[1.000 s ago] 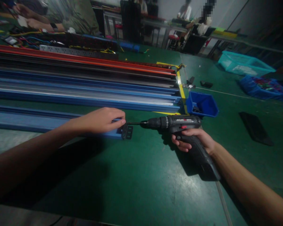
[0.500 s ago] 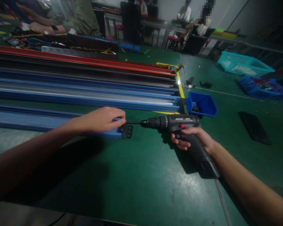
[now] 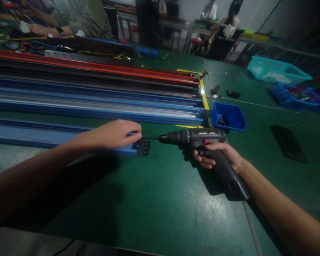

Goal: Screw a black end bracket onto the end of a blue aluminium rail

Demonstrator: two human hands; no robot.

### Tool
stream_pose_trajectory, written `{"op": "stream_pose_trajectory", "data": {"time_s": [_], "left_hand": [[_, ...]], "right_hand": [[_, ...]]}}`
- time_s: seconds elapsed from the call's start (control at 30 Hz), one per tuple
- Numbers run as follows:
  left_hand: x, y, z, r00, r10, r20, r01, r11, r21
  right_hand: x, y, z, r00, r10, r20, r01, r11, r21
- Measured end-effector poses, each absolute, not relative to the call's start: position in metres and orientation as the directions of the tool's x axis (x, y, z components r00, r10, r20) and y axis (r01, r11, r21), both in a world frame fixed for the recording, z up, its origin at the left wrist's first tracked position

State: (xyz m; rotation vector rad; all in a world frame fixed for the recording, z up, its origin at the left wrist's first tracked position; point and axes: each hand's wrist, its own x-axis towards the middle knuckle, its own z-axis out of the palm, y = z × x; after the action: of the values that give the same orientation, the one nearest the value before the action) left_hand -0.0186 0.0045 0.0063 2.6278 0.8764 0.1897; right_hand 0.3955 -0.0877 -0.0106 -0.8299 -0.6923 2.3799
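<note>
A black cordless drill (image 3: pixel 208 137) is gripped in my right hand (image 3: pixel 226 156), its long bit pointing left. The tip of the bit reaches a black end bracket (image 3: pixel 144 147) on the end of a blue metal profile (image 3: pixel 56 137). My left hand (image 3: pixel 118 134) rests over that end, with thumb and fingers pinched together right at the bit's tip. Whatever sits between those fingertips is too small to make out. The blue profile lies flat on the green table.
Behind lie several long blue, black and red profiles (image 3: pixel 96 89), ending near yellow tape (image 3: pixel 205 101). A blue bin (image 3: pixel 230 119) with small parts stands beyond the drill. A black flat object (image 3: pixel 288 143) and a teal basket (image 3: pixel 278 69) are on the right. Another person's hand (image 3: pixel 38 29) works at wiring.
My hands, the drill and the blue profile hold almost the same place. The camera view has shifted very slightly. The other person's hand at the back has moved a little.
</note>
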Motion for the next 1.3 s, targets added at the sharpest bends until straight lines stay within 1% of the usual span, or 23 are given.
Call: {"op": "stream_pose_trajectory", "data": {"time_s": [0.43, 1.1, 1.3], "left_hand": [[-0.0206, 0.0049, 0.0052, 0.795, 0.606, 0.0, 0.56, -0.735, 0.382], [-0.021, 0.0046, 0.007, 0.778, 0.626, -0.042, 0.593, -0.712, 0.375], [-0.0197, 0.0041, 0.0089, 0.774, 0.631, -0.056, 0.602, -0.706, 0.372]], "right_hand": [[0.3976, -0.0866, -0.0116, -0.669, 0.61, -0.424, -0.279, -0.735, -0.618], [0.3969, -0.0863, -0.0086, -0.661, 0.603, -0.446, -0.286, -0.752, -0.594], [0.3966, -0.087, -0.0079, -0.65, 0.614, -0.448, -0.282, -0.743, -0.607]]}}
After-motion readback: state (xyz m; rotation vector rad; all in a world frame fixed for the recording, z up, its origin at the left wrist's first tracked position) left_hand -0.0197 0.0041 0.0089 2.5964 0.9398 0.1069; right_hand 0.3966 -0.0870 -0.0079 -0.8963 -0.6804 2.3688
